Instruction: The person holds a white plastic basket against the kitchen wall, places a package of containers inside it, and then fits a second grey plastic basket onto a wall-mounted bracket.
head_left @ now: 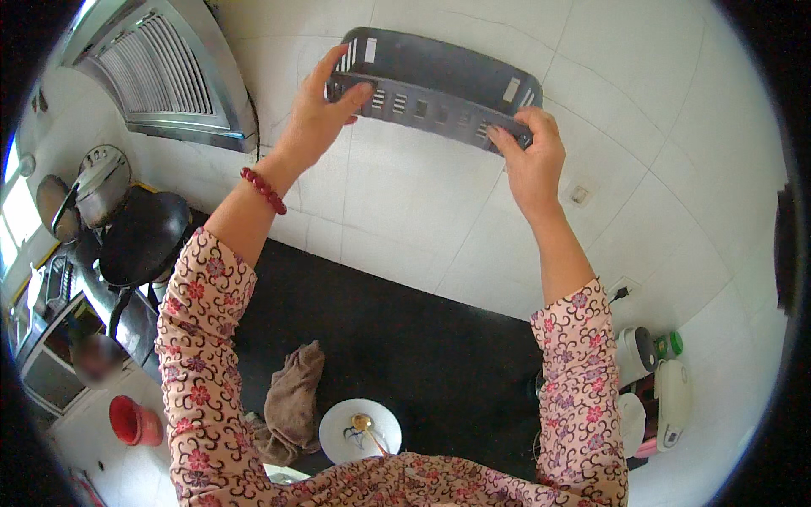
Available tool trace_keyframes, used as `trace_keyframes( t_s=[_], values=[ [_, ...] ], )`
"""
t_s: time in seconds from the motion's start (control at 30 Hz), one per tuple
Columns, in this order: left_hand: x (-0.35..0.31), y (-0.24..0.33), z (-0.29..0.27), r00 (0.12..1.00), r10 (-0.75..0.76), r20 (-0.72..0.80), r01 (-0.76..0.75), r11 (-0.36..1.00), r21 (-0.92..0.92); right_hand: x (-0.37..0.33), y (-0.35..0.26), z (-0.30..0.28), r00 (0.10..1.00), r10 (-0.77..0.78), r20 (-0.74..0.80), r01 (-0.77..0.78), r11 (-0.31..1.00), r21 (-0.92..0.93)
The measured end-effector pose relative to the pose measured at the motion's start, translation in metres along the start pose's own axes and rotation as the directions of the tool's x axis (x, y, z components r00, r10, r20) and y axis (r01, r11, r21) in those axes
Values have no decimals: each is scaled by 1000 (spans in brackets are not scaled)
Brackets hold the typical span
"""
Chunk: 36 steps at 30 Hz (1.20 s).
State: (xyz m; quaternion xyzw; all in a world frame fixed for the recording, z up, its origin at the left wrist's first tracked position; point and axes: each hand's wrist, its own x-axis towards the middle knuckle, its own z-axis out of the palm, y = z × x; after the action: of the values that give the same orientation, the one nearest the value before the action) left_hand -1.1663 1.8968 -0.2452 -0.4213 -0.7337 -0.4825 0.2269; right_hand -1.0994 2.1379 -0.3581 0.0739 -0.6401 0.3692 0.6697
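Note:
Up against the white tiled wall, both my arms are raised and hold a long dark grey plastic basket (439, 108) with slotted sides. My left hand (325, 100) grips its left end, thumb on the front face and fingers round the end. At the right end, my right hand (534, 156) has its thumb on the front and its fingers over the rim. The basket looks tilted, with part of its inside showing; no contents can be made out. Below on the black counter (405, 338) are a brown cloth (296, 397) and a white bowl (361, 429) with a spoon (363, 422) in it.
A range hood (169, 76) hangs at the upper left, above a black wok (144, 241) and a lidded pot (103, 186). A red bucket (137, 422) stands lower left. White appliances (673, 406) and a green-lidded jar (669, 344) sit at the right, near a wall socket (623, 289).

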Motion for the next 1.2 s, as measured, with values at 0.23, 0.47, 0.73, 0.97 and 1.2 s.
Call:
trace_keyframes(
  t_s=[0.23, 0.47, 0.73, 0.97, 1.2],
  values=[
    [49, -6, 1, 999, -7, -38, 8, 1000, 29, 37, 14, 12, 990, 134, 37, -136, 989, 55],
    [65, -12, -6, 1000, -15, -5, 16, 1000, 22, 49, 19, 11, 989, 121, 80, -116, 991, -65],
    [68, -5, -8, 1000, -22, 11, 22, 1000, -3, 55, 14, 8, 983, 64, 174, -25, 976, -217],
    [52, -12, -1, 999, -53, 13, 53, 999, -13, 40, 12, 2, 967, 104, 231, -43, 966, -254],
    [55, -8, -6, 998, -58, -3, 58, 998, -20, 54, 13, 2, 962, 27, 273, 33, 977, -211]
  ],
)
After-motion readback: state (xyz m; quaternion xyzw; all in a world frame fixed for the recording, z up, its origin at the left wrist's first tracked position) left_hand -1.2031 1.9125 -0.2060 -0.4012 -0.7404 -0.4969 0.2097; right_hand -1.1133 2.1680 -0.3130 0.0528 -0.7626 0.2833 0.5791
